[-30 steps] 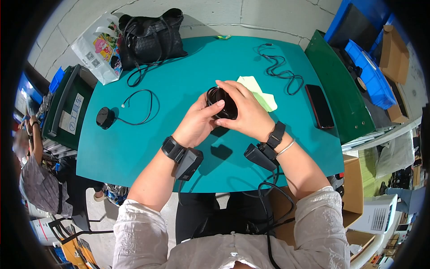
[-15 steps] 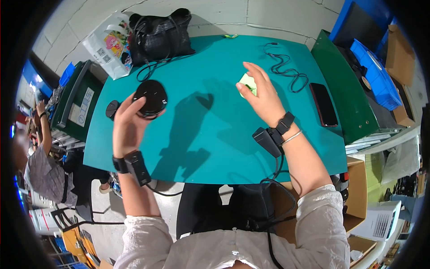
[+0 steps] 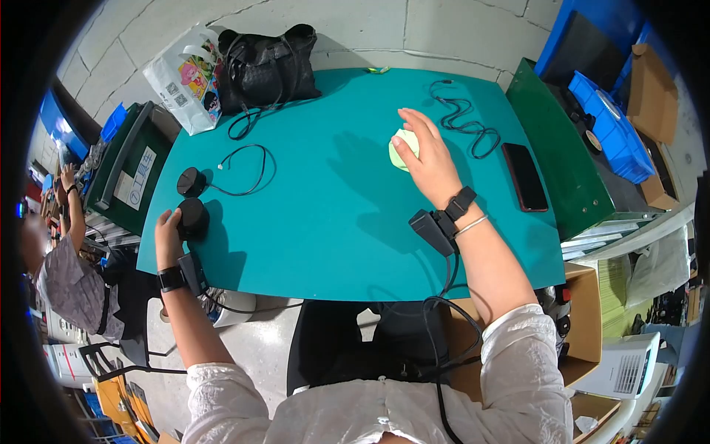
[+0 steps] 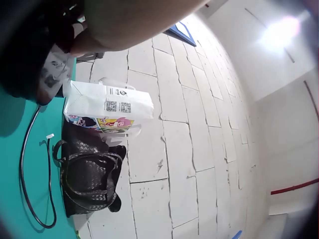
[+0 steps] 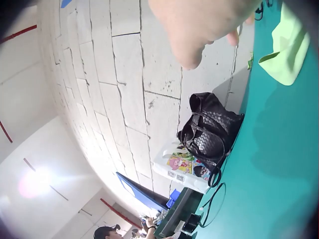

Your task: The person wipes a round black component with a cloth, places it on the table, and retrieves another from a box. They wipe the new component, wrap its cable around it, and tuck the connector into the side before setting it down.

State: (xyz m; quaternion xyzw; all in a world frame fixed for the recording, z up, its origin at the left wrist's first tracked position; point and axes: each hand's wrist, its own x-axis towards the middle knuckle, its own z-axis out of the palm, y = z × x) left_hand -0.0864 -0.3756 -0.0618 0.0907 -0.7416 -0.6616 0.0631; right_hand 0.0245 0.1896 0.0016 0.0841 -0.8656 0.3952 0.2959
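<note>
Black disc shifts left across the counter, left hand alongside, grip unclear; right hand extends, empty, near green cloth.

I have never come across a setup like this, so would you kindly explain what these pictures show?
There is no robot here: a person works with bare hands. The wide picture comes from a camera worn on the head, looking down. The other two come from cameras worn on the wrists, so the wall and bags appear sideways.

On the green table are a black handbag, a white bag, a phone, a long black cable, and a small black piece with its own cable.

The left hand holds a round black object by its edge. The right hand holds nothing; it is open, over a pale green cloth.
</note>
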